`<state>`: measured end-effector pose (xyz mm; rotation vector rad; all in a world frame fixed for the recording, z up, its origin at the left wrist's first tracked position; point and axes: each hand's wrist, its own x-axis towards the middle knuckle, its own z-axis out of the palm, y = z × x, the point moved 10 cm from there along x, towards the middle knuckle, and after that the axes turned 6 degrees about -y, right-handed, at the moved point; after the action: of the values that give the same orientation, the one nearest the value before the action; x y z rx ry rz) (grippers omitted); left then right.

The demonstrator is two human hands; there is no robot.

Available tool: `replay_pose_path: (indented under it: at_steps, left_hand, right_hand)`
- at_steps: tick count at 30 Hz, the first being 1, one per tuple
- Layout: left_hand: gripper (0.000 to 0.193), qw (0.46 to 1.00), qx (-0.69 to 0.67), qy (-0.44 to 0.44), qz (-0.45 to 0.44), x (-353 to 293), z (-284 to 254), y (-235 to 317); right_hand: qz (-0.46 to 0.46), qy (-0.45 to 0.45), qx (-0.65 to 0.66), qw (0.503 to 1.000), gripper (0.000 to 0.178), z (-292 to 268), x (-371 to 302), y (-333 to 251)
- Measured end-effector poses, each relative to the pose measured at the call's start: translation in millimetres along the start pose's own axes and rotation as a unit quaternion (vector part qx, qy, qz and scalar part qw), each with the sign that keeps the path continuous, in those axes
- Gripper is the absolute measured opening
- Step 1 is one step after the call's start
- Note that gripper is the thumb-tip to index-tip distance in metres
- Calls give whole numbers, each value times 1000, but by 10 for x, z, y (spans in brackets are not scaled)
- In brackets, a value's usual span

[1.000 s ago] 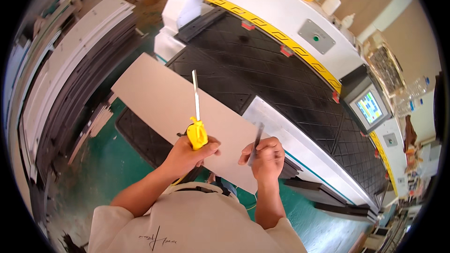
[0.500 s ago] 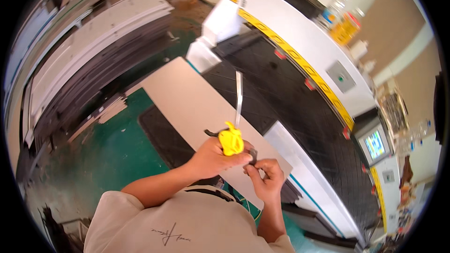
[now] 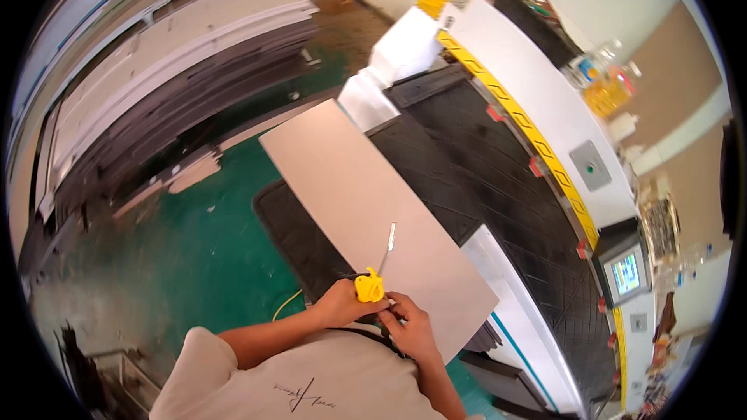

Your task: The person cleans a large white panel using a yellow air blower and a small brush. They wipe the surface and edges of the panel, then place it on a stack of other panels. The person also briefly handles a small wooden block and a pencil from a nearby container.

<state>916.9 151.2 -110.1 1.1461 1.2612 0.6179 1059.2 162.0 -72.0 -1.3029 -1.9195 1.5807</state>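
A yellow tape measure [image 3: 369, 285] is held in my left hand [image 3: 341, 305], close to my body and above the near part of the beige panel [image 3: 366, 194]. A short length of its metal blade [image 3: 390, 239] sticks out and points away over the panel. A dark strap shows beside the case. My right hand [image 3: 412, 332] is right beside the left one, thumb and fingers pinched together near the underside of the tape measure. What those fingers hold is hidden or too small to make out.
The panel lies by a black machine bed [image 3: 482, 171] with a yellow-striped beam [image 3: 529, 132] on the right. A control screen [image 3: 626, 273] is mounted there, and bottles [image 3: 611, 85] stand behind. Stacked boards [image 3: 187, 62] fill the far left, beyond the green floor [image 3: 210, 225].
Both hands and the tape measure have come down, nearer my body. Less of the blade shows. The view has shifted, so the machine and panel sit farther right.
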Motion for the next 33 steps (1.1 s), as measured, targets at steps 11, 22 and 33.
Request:
replay_pose_path:
  at_steps: [11,22,33]
  left_hand:
    - [15,980,-194,26,23,355,29,-44]
    - [32,969,60,-238,-21,771,752,-66]
    - [53,849,513,-122,-44,1761,637,-88]
  right_hand:
    - [10,66,26,997,26,-254,-125,343]
    - [63,359,168,916,16,-984,-1251,890]
    - [22,505,99,857,19,-2715,-1951,1136]
